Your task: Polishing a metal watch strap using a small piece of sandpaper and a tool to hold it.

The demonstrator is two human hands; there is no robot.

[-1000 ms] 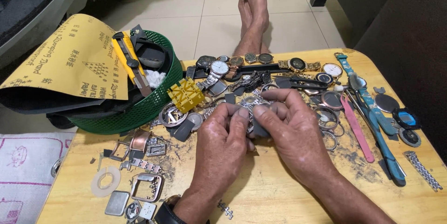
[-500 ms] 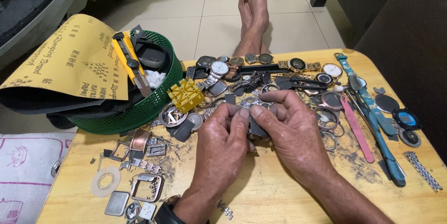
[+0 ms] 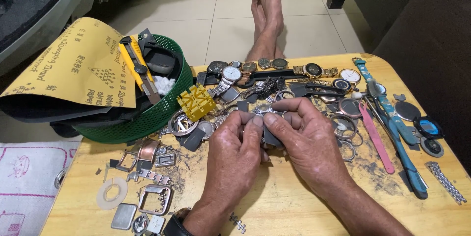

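Head view: you look down on a wooden tabletop (image 3: pixel 294 206) strewn with watch parts; the yellow block (image 3: pixel 196 101) serves as landmark.
Held thing: a small dark grey watch part (image 3: pixel 269 135), pinched between both hands, just right of and below the yellow block, above the tabletop.
Left hand (image 3: pixel 234 156): closed on the part's left edge, thumb and forefinger pressing.
Right hand (image 3: pixel 306 140): closed on its right edge, fingers curled over the top.
Handling: it looks light, stiff and thin, likely smooth; most of it is hidden, so its exact kind cannot be told. Judge it easy to drop; keep fingertips on the edges.
Nearby: wristwatches (image 3: pixel 230 74) beyond the yellow block; green basket (image 3: pixel 162 111) to its left; pink strap (image 3: pixel 375 138) well to its right.
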